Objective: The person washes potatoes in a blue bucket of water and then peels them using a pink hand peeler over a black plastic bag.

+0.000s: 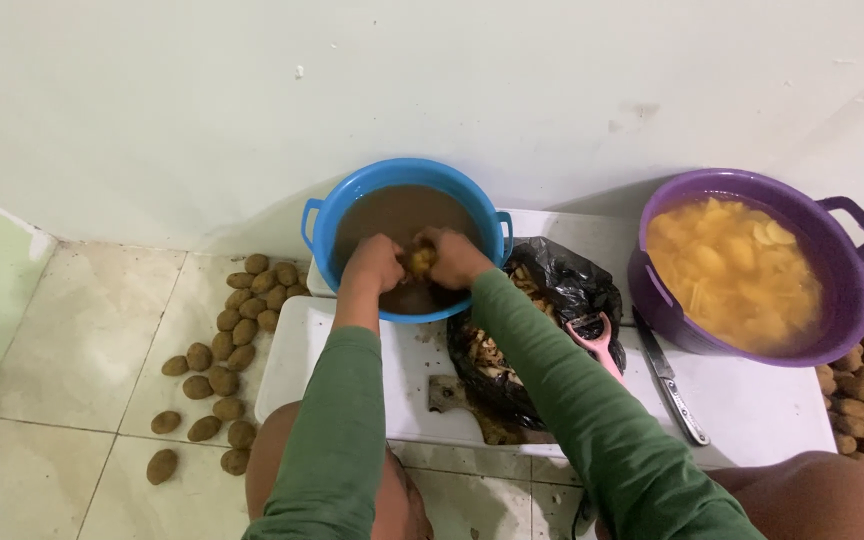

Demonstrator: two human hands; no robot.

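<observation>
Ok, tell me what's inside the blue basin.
The blue basin holds murky brown water. Both hands, left hand and right hand, grip a yellowish potato over it. Anything below the surface is hidden by the cloudy water.

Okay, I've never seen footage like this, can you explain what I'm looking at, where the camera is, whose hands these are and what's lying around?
The one picture comes from a camera worn on a person's head, looking down at their own arms in green sleeves. The left hand and right hand together grip a potato over a blue tub of brown water. The tub sits on a low white table. Beside it lie a black bag of peelings, a pink peeler, a knife and a purple tub of peeled pieces in water. Unpeeled potatoes lie on the floor.
</observation>
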